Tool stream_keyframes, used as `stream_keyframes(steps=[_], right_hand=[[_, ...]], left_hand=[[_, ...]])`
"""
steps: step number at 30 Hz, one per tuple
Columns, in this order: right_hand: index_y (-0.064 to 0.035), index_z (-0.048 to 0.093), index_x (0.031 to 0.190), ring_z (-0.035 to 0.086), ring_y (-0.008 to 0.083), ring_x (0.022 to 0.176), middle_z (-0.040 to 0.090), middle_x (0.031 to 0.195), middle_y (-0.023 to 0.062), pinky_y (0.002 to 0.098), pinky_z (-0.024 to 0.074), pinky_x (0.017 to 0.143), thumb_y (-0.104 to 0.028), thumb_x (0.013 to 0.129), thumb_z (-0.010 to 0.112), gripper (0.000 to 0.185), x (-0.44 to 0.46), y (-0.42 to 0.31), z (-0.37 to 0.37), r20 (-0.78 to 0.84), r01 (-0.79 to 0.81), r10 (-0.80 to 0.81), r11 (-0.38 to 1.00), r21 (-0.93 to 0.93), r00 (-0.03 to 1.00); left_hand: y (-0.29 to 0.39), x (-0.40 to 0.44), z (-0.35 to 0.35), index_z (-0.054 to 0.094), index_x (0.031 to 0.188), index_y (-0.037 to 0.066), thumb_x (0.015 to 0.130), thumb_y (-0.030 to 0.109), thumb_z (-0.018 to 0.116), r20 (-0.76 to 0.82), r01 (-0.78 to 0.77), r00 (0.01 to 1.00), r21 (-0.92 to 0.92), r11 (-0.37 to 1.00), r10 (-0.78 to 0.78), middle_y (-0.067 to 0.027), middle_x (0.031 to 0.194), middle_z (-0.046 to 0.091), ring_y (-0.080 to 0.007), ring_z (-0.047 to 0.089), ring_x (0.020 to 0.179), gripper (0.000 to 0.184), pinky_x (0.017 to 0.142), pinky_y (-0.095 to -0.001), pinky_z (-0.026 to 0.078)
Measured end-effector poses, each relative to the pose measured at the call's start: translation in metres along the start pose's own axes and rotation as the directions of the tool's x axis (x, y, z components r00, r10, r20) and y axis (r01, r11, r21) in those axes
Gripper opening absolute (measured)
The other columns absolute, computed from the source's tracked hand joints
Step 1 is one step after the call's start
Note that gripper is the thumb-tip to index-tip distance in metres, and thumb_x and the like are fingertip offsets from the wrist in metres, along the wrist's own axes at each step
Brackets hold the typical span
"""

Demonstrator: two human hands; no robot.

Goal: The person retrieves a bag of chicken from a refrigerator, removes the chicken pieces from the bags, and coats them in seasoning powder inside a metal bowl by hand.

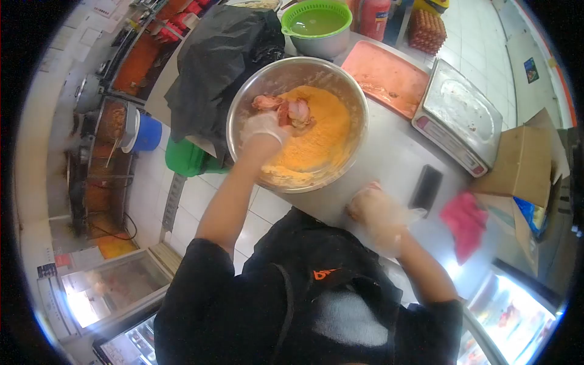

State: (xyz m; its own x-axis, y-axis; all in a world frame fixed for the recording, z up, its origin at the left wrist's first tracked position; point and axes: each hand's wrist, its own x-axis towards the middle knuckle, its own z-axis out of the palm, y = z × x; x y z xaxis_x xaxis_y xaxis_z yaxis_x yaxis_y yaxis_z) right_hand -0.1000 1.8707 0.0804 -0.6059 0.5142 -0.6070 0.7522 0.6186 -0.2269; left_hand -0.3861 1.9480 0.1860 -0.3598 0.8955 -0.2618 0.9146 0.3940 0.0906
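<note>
My left hand (263, 132), in a clear plastic glove, reaches into a large steel bowl (358, 146). Its fingers close on a piece of raw chicken (298, 114), partly hidden by the hand. More raw meat (266, 102) shows just beyond my fingers. Orange-yellow breading powder (322, 137) fills much of the bowl and coats its wall. Outside the bowl, low over the table (389, 143), is my gloved right hand (380, 212), blurred by motion. Its fingers are curled around something pinkish that I cannot make out.
A pink tray (386, 76) and a scale (462, 106) stand to the right. Nearby lie a dark phone-like object (426, 187), a pink cloth (464, 225) and a cardboard box (517, 164). Black plastic (225, 67) and a green basket (316, 21) sit around the bowl.
</note>
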Motion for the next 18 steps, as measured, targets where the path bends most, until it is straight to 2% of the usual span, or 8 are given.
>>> stream_keyframes(steps=[2, 3, 5, 8, 11, 13, 17, 18], right_hand=[[-0.0079, 0.066, 0.096, 0.06, 0.028, 0.097, 0.064, 0.101, 0.0129, 0.0366, 0.0476, 0.082, -0.011, 0.072, 0.063, 0.025, 0.002, 0.02, 0.033, -0.095, 0.037, -0.034, 0.999, 0.027, 0.995], [-0.0076, 0.065, 0.094, 0.061, 0.0293, 0.094, 0.064, 0.097, 0.0129, 0.037, 0.0479, 0.082, -0.011, 0.073, 0.062, 0.022, -0.005, 0.024, 0.036, -0.331, 0.194, -0.138, 0.971, 0.143, 0.933], [-0.0072, 0.064, 0.093, 0.062, 0.0305, 0.09, 0.064, 0.094, 0.0129, 0.0374, 0.0483, 0.082, -0.01, 0.074, 0.061, 0.019, -0.022, 0.023, 0.02, -0.555, 0.368, -0.198, 0.905, 0.213, 0.808], [-0.007, 0.062, 0.088, 0.063, 0.0315, 0.09, 0.064, 0.093, 0.0126, 0.0395, 0.0485, 0.081, -0.012, 0.074, 0.063, 0.016, -0.064, 0.006, -0.034, -0.656, 0.404, -0.138, 0.873, 0.274, 0.742], [-0.0071, 0.062, 0.09, 0.062, 0.0327, 0.094, 0.065, 0.097, 0.0126, 0.042, 0.0481, 0.082, -0.012, 0.073, 0.065, 0.017, -0.08, 0.0, -0.044, -0.479, 0.224, 0.019, 0.868, 0.444, 0.877], [-0.0082, 0.063, 0.093, 0.062, 0.032, 0.095, 0.065, 0.1, 0.0132, 0.0423, 0.0481, 0.081, -0.015, 0.074, 0.065, 0.02, -0.082, 0.002, -0.043, -0.337, 0.02, 0.125, 0.918, 0.396, 0.933], [-0.0125, 0.063, 0.096, 0.064, 0.0315, 0.092, 0.066, 0.096, 0.0134, 0.0428, 0.0487, 0.08, -0.019, 0.078, 0.064, 0.02, -0.098, -0.002, -0.067, -0.38, 0.002, 0.103, 0.963, 0.268, 0.919], [-0.0117, 0.063, 0.094, 0.065, 0.0317, 0.088, 0.066, 0.093, 0.0137, 0.0432, 0.049, 0.079, -0.021, 0.08, 0.063, 0.017, -0.094, 0.003, -0.066, -0.251, -0.079, 0.153, 0.956, 0.283, 0.956]], left_hand=[[-0.019, 0.031, 0.014, 0.071, 0.096, 0.006, 0.081, 0.043, 0.058, 0.108, 0.024, 0.993, 0.129, 0.991, -0.038, -0.0191, 0.103, 0.068, -0.0341, 0.065, 0.096, 0.041, 0.085, -0.0391, 0.051], [-0.025, 0.04, 0.025, 0.07, 0.099, 0.006, 0.08, 0.043, 0.058, 0.212, 0.037, 0.973, 0.25, 0.967, -0.092, -0.0189, 0.104, 0.068, -0.0342, 0.065, 0.098, 0.043, 0.086, -0.039, 0.051], [-0.038, 0.046, 0.051, 0.069, 0.103, 0.006, 0.077, 0.045, 0.061, 0.196, -0.004, 0.98, 0.24, 0.971, -0.045, -0.0187, 0.105, 0.067, -0.034, 0.065, 0.1, 0.047, 0.087, -0.0407, 0.05], [-0.048, 0.04, 0.061, 0.069, 0.103, 0.007, 0.073, 0.048, 0.064, 0.282, -0.166, 0.955, 0.245, 0.955, 0.094, -0.0177, 0.104, 0.068, -0.0333, 0.064, 0.099, 0.05, 0.087, -0.0412, 0.05], [-0.038, 0.009, 0.033, 0.07, 0.1, 0.009, 0.071, 0.051, 0.066, 0.455, -0.379, 0.865, 0.318, 0.869, 0.211, -0.0176, 0.101, 0.068, -0.0328, 0.064, 0.097, 0.051, 0.087, -0.0396, 0.049], [-0.041, -0.003, 0.021, 0.069, 0.102, 0.012, 0.072, 0.049, 0.067, 0.367, -0.241, 0.913, 0.126, 0.962, 0.18, -0.0175, 0.1, 0.068, -0.0323, 0.065, 0.095, 0.049, 0.086, -0.0384, 0.049], [-0.051, -0.003, 0.029, 0.068, 0.103, 0.011, 0.069, 0.048, 0.07, 0.24, -0.087, 0.967, 0.002, 0.996, 0.084, -0.0171, 0.1, 0.068, -0.0319, 0.065, 0.094, 0.05, 0.084, -0.0381, 0.05], [-0.05, -0.005, 0.03, 0.068, 0.103, 0.011, 0.07, 0.048, 0.07, 0.001, -0.088, 0.996, 0.015, 0.996, 0.088, -0.0165, 0.099, 0.068, -0.0321, 0.065, 0.092, 0.05, 0.083, -0.0383, 0.05]])
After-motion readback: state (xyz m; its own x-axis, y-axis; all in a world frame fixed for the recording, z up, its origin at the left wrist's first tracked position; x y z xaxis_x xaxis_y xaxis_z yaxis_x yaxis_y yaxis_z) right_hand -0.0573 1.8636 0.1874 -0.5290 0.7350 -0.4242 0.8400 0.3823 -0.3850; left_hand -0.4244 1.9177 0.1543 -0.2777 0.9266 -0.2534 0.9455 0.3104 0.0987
